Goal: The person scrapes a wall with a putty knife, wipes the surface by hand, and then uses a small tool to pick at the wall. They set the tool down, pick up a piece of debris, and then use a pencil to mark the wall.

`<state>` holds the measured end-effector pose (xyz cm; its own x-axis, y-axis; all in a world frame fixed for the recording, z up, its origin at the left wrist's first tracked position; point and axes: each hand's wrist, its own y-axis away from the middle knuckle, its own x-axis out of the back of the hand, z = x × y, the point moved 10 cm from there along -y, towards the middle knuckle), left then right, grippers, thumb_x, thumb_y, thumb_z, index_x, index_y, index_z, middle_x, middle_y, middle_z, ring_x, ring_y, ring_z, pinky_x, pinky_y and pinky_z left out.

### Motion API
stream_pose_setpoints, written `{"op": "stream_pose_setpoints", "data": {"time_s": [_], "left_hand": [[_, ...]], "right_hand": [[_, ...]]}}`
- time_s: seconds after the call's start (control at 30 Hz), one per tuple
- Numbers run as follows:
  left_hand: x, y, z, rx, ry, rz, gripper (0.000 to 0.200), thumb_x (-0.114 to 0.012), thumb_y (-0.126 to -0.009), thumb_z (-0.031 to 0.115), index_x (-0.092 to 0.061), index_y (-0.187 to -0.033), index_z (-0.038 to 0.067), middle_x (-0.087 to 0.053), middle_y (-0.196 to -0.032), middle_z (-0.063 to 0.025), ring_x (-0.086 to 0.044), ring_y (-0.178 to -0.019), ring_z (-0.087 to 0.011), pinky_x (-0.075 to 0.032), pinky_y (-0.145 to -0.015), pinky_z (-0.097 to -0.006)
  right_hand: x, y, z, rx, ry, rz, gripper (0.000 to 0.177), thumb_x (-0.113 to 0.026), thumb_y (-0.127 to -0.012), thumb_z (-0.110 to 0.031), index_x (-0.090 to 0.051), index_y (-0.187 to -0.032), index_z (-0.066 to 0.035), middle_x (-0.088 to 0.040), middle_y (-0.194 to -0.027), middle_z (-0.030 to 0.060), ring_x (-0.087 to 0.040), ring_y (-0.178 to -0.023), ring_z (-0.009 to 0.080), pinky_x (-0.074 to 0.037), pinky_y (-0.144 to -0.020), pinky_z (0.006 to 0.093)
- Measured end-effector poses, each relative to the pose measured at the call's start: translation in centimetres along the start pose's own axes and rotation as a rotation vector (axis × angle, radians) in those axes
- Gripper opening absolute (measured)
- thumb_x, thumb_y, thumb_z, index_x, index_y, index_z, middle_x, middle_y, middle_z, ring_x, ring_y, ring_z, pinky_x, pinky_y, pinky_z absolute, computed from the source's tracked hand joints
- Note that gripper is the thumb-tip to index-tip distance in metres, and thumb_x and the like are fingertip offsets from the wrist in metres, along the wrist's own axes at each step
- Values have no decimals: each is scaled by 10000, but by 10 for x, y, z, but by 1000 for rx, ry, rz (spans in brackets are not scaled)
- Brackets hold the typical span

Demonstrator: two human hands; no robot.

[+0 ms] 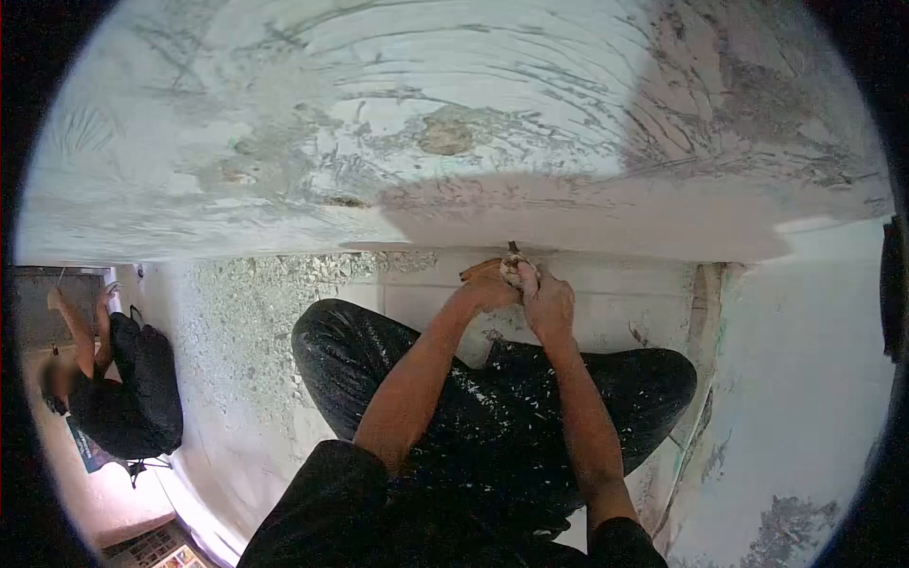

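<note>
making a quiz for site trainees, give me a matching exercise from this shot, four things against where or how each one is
Things:
1 tool
2 trousers
3 other person
4 flakes

Place or state:
a strewn over the floor
b at the far left edge
c gripped by left hand and right hand
d black, paint-spattered

Pairs: 1-c, 2-d, 3-b, 4-a

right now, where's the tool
Head view, centre: the tool is gripped between the left hand and right hand, at the foot of the wall.
</note>
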<state>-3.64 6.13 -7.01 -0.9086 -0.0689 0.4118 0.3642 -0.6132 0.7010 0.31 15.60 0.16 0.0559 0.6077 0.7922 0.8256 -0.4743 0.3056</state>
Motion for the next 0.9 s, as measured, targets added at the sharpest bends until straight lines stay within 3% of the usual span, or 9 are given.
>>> {"op": "stream_pose_setpoints", "data": {"time_s": [0.07, 0.17, 0.3, 0.37, 0.5, 0.6, 0.7, 0.77, 0.9], "left_hand": [[12, -13, 0, -258, 171, 270, 431, -619, -739, 402, -619, -974, 42, -611, -1062, -117, -575, -957, -255, -446, -873, -327], [48, 32, -16, 116, -153, 320, 541, -689, -631, 372, -575, -1069, 76, -636, -1000, -90, -584, -853, -249, -462, -799, -334], [42, 31, 19, -178, 228, 292, 601, -746, -608, 360, -561, -1100, 68, -604, -1076, -109, -574, -957, -266, -450, -866, -342], [29, 29, 16, 97, 153, 116, 659, -762, -589, 326, -526, -1151, 76, -598, -1083, -120, -569, -974, -271, -441, -884, -338], [25, 4, -9, -102, 241, 254, 651, -759, -600, 328, -523, -1148, 67, -600, -1066, -123, -575, -959, -263, -451, -869, -336], [29, 24, -24, 154, -28, 239, 602, -740, -634, 287, -513, -1144, 61, -598, -1053, -111, -566, -960, -243, -440, -881, -331], [27, -7, -25, -323, 43, 566, 513, -654, -637, 326, -581, -1041, 18, -608, -1021, -203, -586, -947, -334, -469, -805, -399], [21, 30, 9, -11, 421, 139, 608, -731, -649, 301, -497, -1169, 89, -551, -1139, -111, -516, -1046, -241, -400, -921, -331], [5, -13, -15, -172, 101, 111, 668, -706, -667, 434, -485, -1213, 117, -531, -1189, -130, -509, -1057, -245, -402, -908, -338]], "right_hand": [[-5, -8, -1, 100, -111, 11, 537, -412, -884, -468, -590, -1031, 18, -618, -824, 252, -591, -734, 430, -450, -760, 477], [-28, -6, -26, 255, -483, 51, 512, -412, -890, -443, -593, -997, 24, -612, -801, 255, -580, -724, 436, -446, -740, 479], [0, 10, -22, 132, -307, 93, 480, -426, -892, -417, -603, -962, 24, -607, -775, 258, -575, -728, 435, -443, -717, 483], [16, 14, -24, 255, -164, 238, 466, -446, -896, -372, -612, -851, 61, -588, -736, 296, -581, -740, 436, -449, -692, 469], [-7, -4, -20, 175, -267, 134, 471, -446, -898, -366, -604, -828, 72, -595, -754, 289, -583, -729, 431, -449, -687, 463], [-14, 5, -27, 185, -395, 98, 480, -437, -902, -373, -594, -842, 77, -597, -759, 281, -578, -723, 434, -447, -685, 446], [17, 12, -36, 228, -509, 176, 477, -433, -907, -369, -583, -835, 78, -594, -752, 275, -576, -716, 435, -441, -665, 438], [17, 9, -28, 309, -346, 110, 532, -418, -905, -413, -579, -800, 83, -574, -673, 252, -583, -646, 369, -435, -640, 426], [-14, -12, 5, 184, -140, -118, 609, -411, -890, -481, -568, -761, 93, -524, -596, 205, -535, -585, 272, -429, -622, 405]]}}
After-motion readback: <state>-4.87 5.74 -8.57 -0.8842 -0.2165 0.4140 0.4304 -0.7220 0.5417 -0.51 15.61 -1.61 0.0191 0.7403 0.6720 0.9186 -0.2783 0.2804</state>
